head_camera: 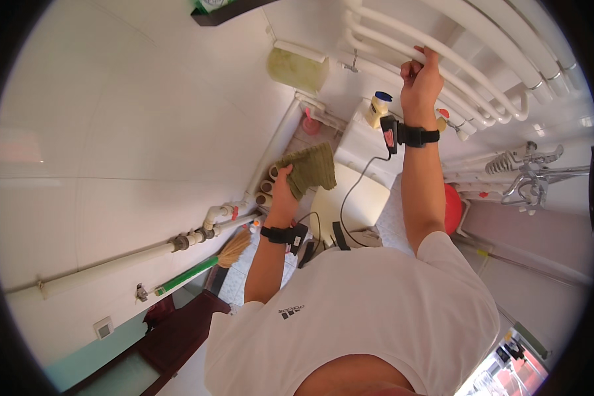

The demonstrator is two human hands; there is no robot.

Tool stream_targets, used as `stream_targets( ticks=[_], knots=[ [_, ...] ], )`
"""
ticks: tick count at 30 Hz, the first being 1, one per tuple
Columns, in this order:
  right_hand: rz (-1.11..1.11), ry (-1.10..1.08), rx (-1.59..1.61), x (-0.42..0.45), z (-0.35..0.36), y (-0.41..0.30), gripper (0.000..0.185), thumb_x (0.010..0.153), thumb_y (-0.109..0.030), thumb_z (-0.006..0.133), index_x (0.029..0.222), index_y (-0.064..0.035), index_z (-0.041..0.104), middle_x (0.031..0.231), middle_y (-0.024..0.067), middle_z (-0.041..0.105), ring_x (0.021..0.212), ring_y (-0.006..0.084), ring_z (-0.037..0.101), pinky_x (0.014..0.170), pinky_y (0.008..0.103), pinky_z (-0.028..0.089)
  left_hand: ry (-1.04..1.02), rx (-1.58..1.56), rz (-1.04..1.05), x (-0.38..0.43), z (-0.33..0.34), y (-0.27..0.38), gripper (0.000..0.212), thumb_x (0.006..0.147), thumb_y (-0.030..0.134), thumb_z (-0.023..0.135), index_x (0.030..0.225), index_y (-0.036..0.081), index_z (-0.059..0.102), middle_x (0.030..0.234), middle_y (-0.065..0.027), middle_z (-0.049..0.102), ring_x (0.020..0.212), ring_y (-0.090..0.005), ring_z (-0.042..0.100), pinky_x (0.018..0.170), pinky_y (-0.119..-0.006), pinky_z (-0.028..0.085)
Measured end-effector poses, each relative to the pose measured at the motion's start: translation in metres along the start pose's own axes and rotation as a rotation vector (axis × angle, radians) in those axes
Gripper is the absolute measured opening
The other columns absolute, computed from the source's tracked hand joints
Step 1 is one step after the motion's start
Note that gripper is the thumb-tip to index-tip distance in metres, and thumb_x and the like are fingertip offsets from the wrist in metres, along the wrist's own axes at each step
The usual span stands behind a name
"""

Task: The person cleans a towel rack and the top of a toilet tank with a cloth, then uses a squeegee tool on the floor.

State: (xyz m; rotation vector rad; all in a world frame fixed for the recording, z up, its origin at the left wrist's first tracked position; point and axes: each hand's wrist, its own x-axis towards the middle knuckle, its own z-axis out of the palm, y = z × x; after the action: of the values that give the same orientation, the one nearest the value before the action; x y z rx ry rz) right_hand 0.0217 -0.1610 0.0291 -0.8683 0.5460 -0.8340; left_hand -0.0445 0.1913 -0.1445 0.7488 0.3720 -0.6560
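My left hand (283,195) grips a folded olive-green cloth (309,168) by its near left edge, thumb on top. The cloth has a ribbed look and hangs above the tiled floor and the closed toilet lid (349,193). Up at the right, my right hand (422,84) is raised to a white tubular radiator (458,57) on the wall. Its fingers curl around one of the tubes, and part of them is hidden behind it. Black straps with small cabled devices sit on both wrists.
On the toilet tank (359,136) stands a cream bottle with a blue cap (377,110). A chrome mixer tap (529,183) and a red basin (453,210) are at the right. At the left are pipes (153,255), a green-handled broom (190,274) and several cardboard-cored rolls (264,199).
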Motion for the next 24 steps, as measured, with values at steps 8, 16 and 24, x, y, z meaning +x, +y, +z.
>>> stream_targets(
  ticks=[8, 16, 24],
  knots=[
    [-0.205, -0.633, -0.673, -0.051, -0.003, 0.076, 0.064, 0.113, -0.049, 0.031, 0.115, 0.0015, 0.071, 0.084, 0.0091, 0.07, 0.082, 0.0206, 0.065, 0.078, 0.034, 0.051, -0.016, -0.119, -0.124, -0.003, -0.059, -0.03, 0.044, 0.106, 0.029, 0.05, 0.138, 0.0, 0.057, 0.135, -0.013, 0.067, 0.124, -0.0252, 0.065, 0.11, -0.039, 0.051],
    [-1.259, -0.864, -1.635, -0.029, 0.018, 0.11, 0.063, 0.089, -0.011, 0.068, 0.149, -0.0076, 0.052, 0.164, 0.0081, 0.041, 0.154, 0.03, 0.035, 0.124, 0.0453, 0.034, 0.036, -0.15, -0.234, -0.002, -0.11, -0.053, 0.044, 0.104, 0.029, 0.053, 0.138, 0.001, 0.057, 0.135, -0.0113, 0.067, 0.121, -0.0252, 0.067, 0.106, -0.038, 0.052],
    [-1.311, -0.821, -1.916, -0.004, 0.008, 0.117, 0.065, 0.094, -0.024, 0.064, 0.154, -0.0044, 0.046, 0.169, 0.0062, 0.034, 0.158, 0.024, 0.028, 0.128, 0.0435, 0.027, 0.082, -0.104, -0.143, -0.002, -0.103, -0.014, 0.042, 0.104, 0.029, 0.056, 0.135, 0.001, 0.06, 0.132, -0.01, 0.069, 0.12, -0.0231, 0.067, 0.106, -0.037, 0.052]
  ],
)
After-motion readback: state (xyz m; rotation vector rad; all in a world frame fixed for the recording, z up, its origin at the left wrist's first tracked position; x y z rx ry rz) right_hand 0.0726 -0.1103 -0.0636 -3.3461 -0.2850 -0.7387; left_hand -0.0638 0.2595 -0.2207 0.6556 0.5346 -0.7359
